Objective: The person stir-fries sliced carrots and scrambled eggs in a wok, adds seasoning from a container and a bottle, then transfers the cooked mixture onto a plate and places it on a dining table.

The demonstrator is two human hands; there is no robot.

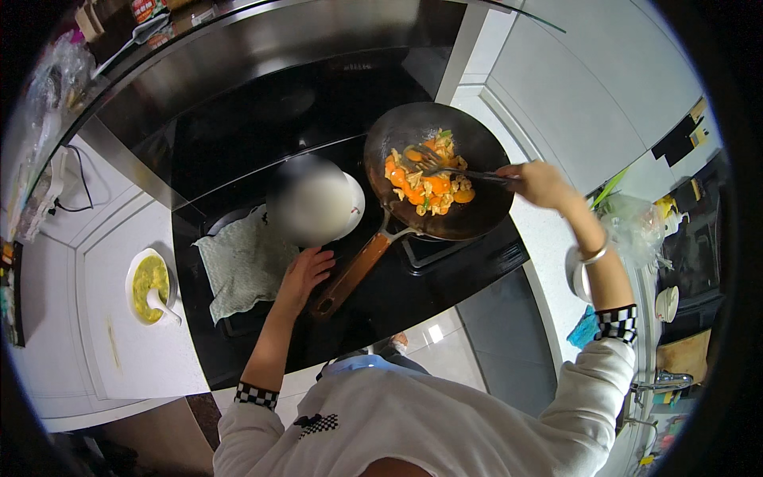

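Observation:
My right hand grips the dark handle of a slotted spatula. The spatula's head lies among chopped carrot, egg-like pieces and bits of green in a dark wok. The wok's wooden handle points toward me. Just left of that handle is my left hand, fingers apart and nothing held. It is beside a pale cloth and just below a white dish; contact with either cannot be made out. A blurred patch covers most of the dish.
Left of the black gas stove stands a white bowl of yellow-green soup with a white spoon. On the right counter are a blue cloth, a clear plastic bag and a tap. A glass-edged hood overhangs the stove.

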